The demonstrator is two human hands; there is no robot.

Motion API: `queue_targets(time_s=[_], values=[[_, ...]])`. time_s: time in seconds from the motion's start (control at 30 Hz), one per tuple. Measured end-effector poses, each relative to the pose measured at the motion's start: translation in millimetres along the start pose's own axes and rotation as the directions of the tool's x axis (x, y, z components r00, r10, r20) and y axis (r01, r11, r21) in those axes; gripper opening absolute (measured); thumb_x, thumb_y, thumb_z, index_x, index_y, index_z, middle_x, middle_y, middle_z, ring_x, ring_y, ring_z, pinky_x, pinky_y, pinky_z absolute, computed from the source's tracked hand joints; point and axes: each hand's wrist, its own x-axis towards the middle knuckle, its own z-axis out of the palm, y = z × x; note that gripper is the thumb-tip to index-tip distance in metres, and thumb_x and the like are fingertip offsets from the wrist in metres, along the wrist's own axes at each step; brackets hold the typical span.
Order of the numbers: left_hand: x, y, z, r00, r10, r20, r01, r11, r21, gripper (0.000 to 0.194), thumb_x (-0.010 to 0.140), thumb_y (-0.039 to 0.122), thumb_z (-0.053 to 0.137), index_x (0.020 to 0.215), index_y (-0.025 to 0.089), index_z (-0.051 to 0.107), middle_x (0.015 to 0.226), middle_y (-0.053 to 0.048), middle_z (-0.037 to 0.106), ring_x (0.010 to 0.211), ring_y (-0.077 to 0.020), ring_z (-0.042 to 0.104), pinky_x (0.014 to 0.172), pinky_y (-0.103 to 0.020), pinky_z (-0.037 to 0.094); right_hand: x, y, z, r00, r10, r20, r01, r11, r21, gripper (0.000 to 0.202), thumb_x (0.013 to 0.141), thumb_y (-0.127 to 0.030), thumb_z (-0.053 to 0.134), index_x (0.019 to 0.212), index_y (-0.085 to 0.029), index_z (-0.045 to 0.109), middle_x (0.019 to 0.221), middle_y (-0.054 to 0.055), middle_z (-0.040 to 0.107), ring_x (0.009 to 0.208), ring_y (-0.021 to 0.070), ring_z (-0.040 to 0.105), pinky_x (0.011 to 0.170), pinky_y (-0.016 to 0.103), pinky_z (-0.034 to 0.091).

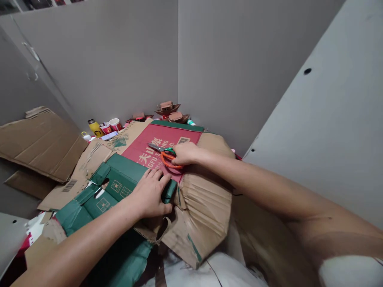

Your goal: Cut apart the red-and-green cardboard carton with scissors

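My right hand (186, 153) is closed around scissors (168, 155) with orange and green handles. Their metal blades point left, over the red printed panel (136, 145) of a flattened cardboard carton. My left hand (152, 191) lies on a folded green cardboard piece (119, 179), its fingers spread across the top and the thumb near the right edge. Close to that thumb, the brown cardboard (206, 203) is creased and bent downward, with a torn edge below the wrist. Whether the scissor blades touch the panel, I cannot tell.
Behind the cardboard stand small brown model boats (167, 107), paper cups (115, 124) and a yellow bottle (95, 128). A large brown cardboard sheet (44, 143) leans at left. Grey panels (233, 59) enclose the back and right. White fabric (215, 271) shows below.
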Motion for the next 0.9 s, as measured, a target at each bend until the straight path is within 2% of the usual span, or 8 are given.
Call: queue_targets(time_s=[0.17,0.27,0.37,0.43,0.47,0.53,0.7,0.9], values=[[-7.1,0.1,-7.2,0.993,0.009,-0.119,-0.008,1.000,0.008,0.054,0.064,0.037,0.067,0.113,0.016,0.056,0.107,-0.012,0.054,0.102,-0.0291,0.051,0.093,-0.043,0.043,-46.6,22.3,-0.5,0.993,0.037,-0.114,-0.013,0.980,0.201,0.030,0.084,-0.036,0.051,0.105,-0.015,0.058,0.101,0.012,0.068,0.080,0.0209,0.063,0.065,0.026,0.044],[-5.0,-1.8,-12.2,0.988,0.030,-0.155,-0.027,0.999,0.025,0.033,0.067,0.035,0.062,0.094,0.018,0.054,0.096,-0.009,0.054,0.093,-0.0267,0.050,0.089,-0.042,0.043,-79.1,35.6,8.8,0.964,0.117,-0.239,-0.002,0.901,0.435,0.026,0.082,-0.032,0.050,0.102,-0.016,0.053,0.096,0.009,0.066,0.080,0.0181,0.060,0.067,0.025,0.044],[-0.7,-4.1,-17.2,0.988,0.079,-0.132,-0.072,0.996,0.054,0.024,0.070,0.035,0.058,0.086,0.020,0.048,0.089,-0.007,0.054,0.086,-0.0255,0.051,0.085,-0.041,0.043,-112.5,45.3,22.3,0.936,0.208,-0.283,0.095,0.625,0.775,0.033,0.070,-0.030,0.057,0.099,-0.019,0.047,0.085,0.005,0.063,0.073,0.0178,0.059,0.065,0.028,0.047],[-0.5,-5.3,-20.8,0.990,0.092,-0.105,-0.085,0.994,0.068,0.022,0.073,0.035,0.056,0.085,0.020,0.047,0.087,-0.007,0.055,0.083,-0.0249,0.052,0.079,-0.039,0.044,-134.8,49.4,31.9,0.932,0.252,-0.261,0.140,0.414,0.900,0.042,0.066,-0.030,0.059,0.104,-0.020,0.043,0.083,0.003,0.060,0.068,0.0166,0.059,0.064,0.029,0.049],[-1.8,-6.1,-22.6,0.990,0.098,-0.104,-0.090,0.993,0.076,0.021,0.074,0.036,0.055,0.085,0.020,0.047,0.086,-0.007,0.055,0.081,-0.0246,0.052,0.076,-0.038,0.044,-145.3,50.8,36.9,0.927,0.280,-0.250,0.148,0.340,0.929,0.045,0.065,-0.029,0.060,0.106,-0.020,0.042,0.082,0.002,0.060,0.067,0.0161,0.059,0.064,0.030,0.050],[-6.7,-8.2,-26.4,0.983,0.125,-0.138,-0.112,0.989,0.097,0.020,0.074,0.036,0.054,0.085,0.020,0.047,0.085,-0.007,0.055,0.080,-0.0244,0.052,0.074,-0.038,0.043,-163.4,52.4,47.9,0.910,0.340,-0.239,0.147,0.274,0.950,0.044,0.065,-0.029,0.063,0.104,-0.020,0.043,0.079,0.001,0.059,0.066,0.0154,0.059,0.064,0.030,0.051],[-22.0,-16.0,-31.9,0.926,0.235,-0.294,-0.208,0.971,0.117,0.021,0.076,0.032,0.055,0.090,0.019,0.046,0.085,-0.007,0.053,0.080,-0.0232,0.050,0.075,-0.037,0.043,-184.2,51.3,79.7,0.875,0.442,-0.198,0.087,0.258,0.962,0.037,0.070,-0.039,0.067,0.093,-0.020,0.046,0.075,0.000,0.058,0.064,0.0149,0.058,0.063,0.029,0.052],[-32.1,-21.3,-22.9,0.847,0.281,-0.452,-0.247,0.960,0.134,0.031,0.073,0.028,0.059,0.099,0.018,0.046,0.092,-0.009,0.057,0.086,-0.0242,0.054,0.080,-0.040,0.045,-186.8,43.9,99.7,0.824,0.509,-0.250,-0.069,0.528,0.846,0.036,0.074,-0.050,0.063,0.090,-0.020,0.052,0.077,0.002,0.063,0.070,0.0176,0.058,0.067,0.030,0.048]])
